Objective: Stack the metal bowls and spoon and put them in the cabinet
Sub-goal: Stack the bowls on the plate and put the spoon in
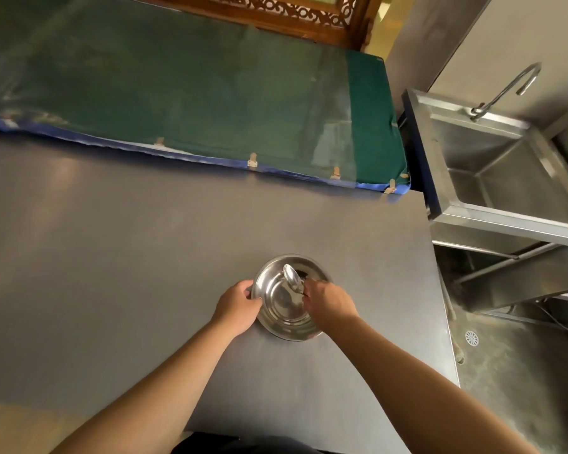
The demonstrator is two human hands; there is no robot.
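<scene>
A shiny metal bowl (287, 309) stands on the grey steel counter (128, 257), right of centre and near me. Whether more than one bowl is nested there I cannot tell. My left hand (238, 304) grips the bowl's left rim. My right hand (330, 303) is over the bowl's right side and pinches the handle of a metal spoon (292, 277), whose head points away from me inside the bowl. No cabinet is in sight.
Beyond the counter lies a long green padded mat (194, 93) with a blue edge. To the right stands a steel sink (492, 172) with a curved tap (509, 86). The counter's right edge drops to a wet floor with a drain (472, 338).
</scene>
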